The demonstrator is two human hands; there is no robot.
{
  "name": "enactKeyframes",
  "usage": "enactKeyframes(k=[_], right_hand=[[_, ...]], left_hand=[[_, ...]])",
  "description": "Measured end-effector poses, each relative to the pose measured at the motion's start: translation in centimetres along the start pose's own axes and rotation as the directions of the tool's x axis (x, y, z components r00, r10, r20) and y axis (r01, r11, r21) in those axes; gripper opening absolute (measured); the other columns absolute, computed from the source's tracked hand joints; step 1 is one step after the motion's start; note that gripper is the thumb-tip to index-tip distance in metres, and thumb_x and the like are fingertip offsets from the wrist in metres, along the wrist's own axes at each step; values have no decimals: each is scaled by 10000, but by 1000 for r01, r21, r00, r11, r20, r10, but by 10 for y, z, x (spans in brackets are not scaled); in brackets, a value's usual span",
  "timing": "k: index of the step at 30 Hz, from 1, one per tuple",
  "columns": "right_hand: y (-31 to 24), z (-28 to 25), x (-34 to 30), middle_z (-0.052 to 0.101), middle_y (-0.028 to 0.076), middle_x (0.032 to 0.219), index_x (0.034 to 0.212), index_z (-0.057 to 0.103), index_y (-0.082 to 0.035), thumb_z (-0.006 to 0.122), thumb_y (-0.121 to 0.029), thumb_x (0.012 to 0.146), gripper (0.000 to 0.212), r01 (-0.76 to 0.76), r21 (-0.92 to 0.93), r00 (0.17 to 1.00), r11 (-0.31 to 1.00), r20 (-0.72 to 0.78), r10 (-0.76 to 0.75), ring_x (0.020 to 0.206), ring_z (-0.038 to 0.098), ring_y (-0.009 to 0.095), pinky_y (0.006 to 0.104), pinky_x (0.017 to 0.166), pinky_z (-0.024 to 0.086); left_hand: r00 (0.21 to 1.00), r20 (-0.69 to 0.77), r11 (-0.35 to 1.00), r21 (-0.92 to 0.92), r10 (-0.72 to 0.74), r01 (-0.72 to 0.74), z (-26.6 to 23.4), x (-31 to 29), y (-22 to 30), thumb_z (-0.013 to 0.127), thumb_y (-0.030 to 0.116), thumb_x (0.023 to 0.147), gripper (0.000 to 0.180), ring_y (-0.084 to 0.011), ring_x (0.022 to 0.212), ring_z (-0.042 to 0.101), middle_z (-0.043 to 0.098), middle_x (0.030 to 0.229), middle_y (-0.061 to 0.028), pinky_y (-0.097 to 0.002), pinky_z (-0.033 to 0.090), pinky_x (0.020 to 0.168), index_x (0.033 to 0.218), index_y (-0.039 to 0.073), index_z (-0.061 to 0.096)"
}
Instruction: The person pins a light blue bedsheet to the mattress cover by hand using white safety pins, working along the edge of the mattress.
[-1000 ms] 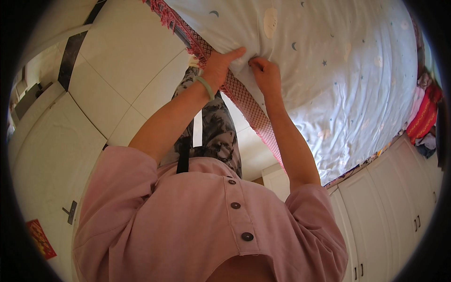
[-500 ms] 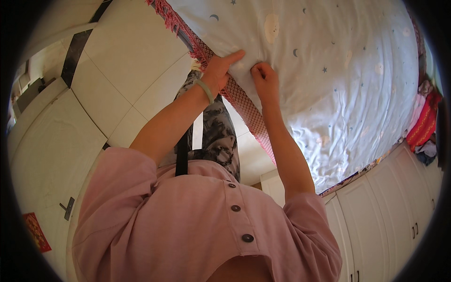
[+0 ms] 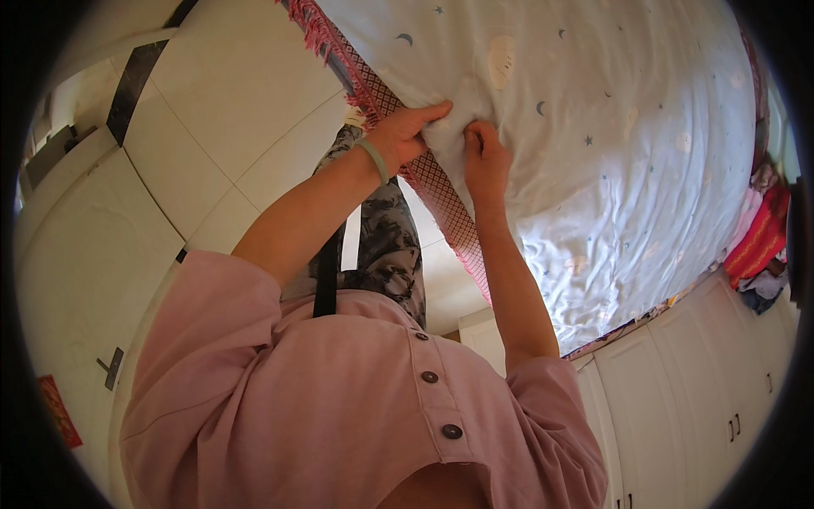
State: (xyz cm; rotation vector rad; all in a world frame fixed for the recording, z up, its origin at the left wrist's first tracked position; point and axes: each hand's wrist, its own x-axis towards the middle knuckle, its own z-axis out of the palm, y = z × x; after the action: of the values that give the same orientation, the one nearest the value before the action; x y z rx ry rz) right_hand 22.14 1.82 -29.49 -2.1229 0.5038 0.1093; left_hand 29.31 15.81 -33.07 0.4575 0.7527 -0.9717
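Quilt: pale blue-white quilt with moons and stars on it, spread out toward 2 o'clock (clock's the person's, by the way, 12 straight ahead). Pretty rumpled at the near end, where it shines brightest.
Left hand: the left hand is up at 12, laid across the quilt's edge. Thumb's stuck out flat on top, pointing to 2 or 3. The other fingers are folded and partly hidden, so honestly can't tell from here if they've got a grip.
Right hand: the right hand is at 1, just beside the left, not touching it. Thumb and first finger look pinched together on a bit of quilt, with creases running off from there.
Border: red patterned cloth sticks out from under the quilt, running from 11 past the left hand and down by the right forearm. Pinkish-red fringe hangs off it at 11.
Outfit: pink shirt with dark buttons, dark patterned trousers, black strap hanging at the waist, pale green bangle on the left wrist.
3 o'clock: a heap of clothes, loud red piece in it, by the quilt's far side.
4 o'clock: white cupboards with small dark handles.
8 to 9: white door, dark handle, red paper low down near it.
10 o'clock: pale tiled floor.
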Motion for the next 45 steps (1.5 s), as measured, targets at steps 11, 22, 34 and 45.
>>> enactKeyframes(k=[11,22,34,45], right_hand=[[-20,15,10,600,86,703,830,564,-11,684,-402,848,410,-228,-80,972,970,-83,221,649,553,188,327,631,464],[-30,27,15,595,116,732,905,543,-17,651,-251,849,263,-191,-89,974,977,-140,178,628,569,237,359,625,473],[-50,-1,42,643,153,794,966,553,-137,499,-164,912,81,157,-452,954,878,299,-17,721,629,361,470,631,489],[-129,-10,120,686,100,883,942,556,-32,528,-133,939,105,-74,333,992,940,123,35,605,592,130,259,599,479]], left_hand=[[1000,4,999,-47,-24,24,-2,2,-3,654,138,896,336,-231,1070,598,606,1160,-110,-373,491,957,1185,7,542],[1000,-19,998,-49,25,-26,-2,3,-5,660,119,888,338,-233,1071,597,601,1168,-109,-377,497,943,1185,3,547],[981,-135,980,160,142,-120,10,-16,7,707,49,817,483,-250,1112,583,583,1247,-119,-370,496,929,1261,0,524],[992,-57,980,167,117,-106,6,-19,17,755,118,793,574,-262,1162,543,563,1272,-108,-417,453,997,1298,31,497]])
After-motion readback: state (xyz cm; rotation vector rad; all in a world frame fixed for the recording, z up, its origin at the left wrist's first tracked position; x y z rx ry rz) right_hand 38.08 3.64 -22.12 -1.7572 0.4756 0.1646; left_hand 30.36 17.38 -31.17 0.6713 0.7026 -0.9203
